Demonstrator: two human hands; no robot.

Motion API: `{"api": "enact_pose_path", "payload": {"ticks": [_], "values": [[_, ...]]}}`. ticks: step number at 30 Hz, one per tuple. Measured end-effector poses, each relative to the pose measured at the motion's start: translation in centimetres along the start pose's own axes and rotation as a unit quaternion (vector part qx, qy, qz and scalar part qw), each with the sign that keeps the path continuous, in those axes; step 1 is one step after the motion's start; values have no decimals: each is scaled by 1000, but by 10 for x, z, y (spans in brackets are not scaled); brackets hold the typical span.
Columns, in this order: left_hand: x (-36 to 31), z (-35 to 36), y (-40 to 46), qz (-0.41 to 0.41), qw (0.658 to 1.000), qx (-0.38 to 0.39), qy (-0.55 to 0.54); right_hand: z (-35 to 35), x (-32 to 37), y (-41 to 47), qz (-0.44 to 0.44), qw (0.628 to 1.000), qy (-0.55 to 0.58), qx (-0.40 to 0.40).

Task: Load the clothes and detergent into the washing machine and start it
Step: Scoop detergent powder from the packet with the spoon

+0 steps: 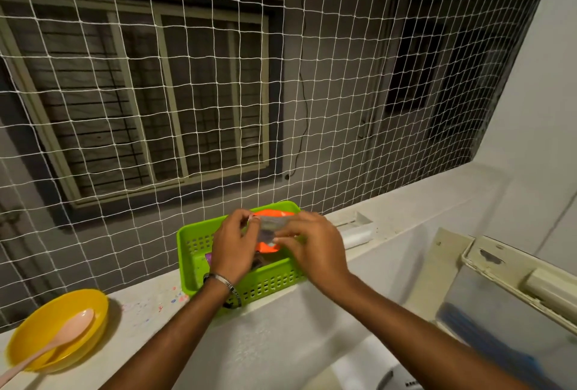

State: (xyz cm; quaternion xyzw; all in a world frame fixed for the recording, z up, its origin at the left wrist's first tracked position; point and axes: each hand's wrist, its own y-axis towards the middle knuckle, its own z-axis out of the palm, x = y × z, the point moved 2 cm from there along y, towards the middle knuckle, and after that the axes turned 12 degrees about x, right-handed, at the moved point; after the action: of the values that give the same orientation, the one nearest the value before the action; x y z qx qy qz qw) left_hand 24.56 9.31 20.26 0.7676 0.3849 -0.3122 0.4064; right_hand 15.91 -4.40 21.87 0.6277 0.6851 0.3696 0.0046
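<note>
Both hands are up over the green basket (218,241), and between them is a small clear packet (271,224), greyish and crinkled, held just above the basket's far end. The left hand (232,244) pinches the packet's left top corner with fingertips curled in tight. The right hand (315,244) grips the right side, fingers bent round its edge. What the packet holds I cannot tell; it is blurred.

Right under the packet, inside the basket, sits an orange pouch (271,214), partly hidden by the fingers. There is also something purple (208,258) low against the basket's left wall, too hidden to name. The basket stands on a pale ledge (150,305), its near wall full of little square holes.

On the left wrist, a thin metal bangle (218,278) and a dark band (234,299) with lettering beside it.

Out to the left on the same ledge, well apart from the basket, a yellow bowl (78,305) with a pink spoon (56,347) lying in it, handle sticking out over the near rim.

At the right, the washing machine (487,264) shows its raised lid, cream and worn, with a clear panel; something blue shows through it, blurred.

Behind everything, a white net (312,93) stretches across the opening, and beyond it a grey wall with a barred window (140,93).
</note>
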Motion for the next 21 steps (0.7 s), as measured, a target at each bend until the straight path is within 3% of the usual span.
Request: {"api": "enact_pose_path", "payload": {"ticks": [4, 10, 15, 18, 21], "values": [[1, -2, 0, 0, 1000, -5, 8, 25, 7, 6, -51, 990, -124, 36], [1, -2, -1, -6, 1000, -2, 12, 36, 9, 4, -71, 975, -180, 108], [-1, -1, -2, -11, 1000, 5, 11, 23, 12, 8, -108, 971, -157, 142], [-2, -1, -3, -12, 1000, 11, 12, 21, 2, 8, -68, 977, -111, 171], [-4, -2, -4, -4, 1000, 27, -4, 13, -9, 4, -56, 992, -44, 101]]}}
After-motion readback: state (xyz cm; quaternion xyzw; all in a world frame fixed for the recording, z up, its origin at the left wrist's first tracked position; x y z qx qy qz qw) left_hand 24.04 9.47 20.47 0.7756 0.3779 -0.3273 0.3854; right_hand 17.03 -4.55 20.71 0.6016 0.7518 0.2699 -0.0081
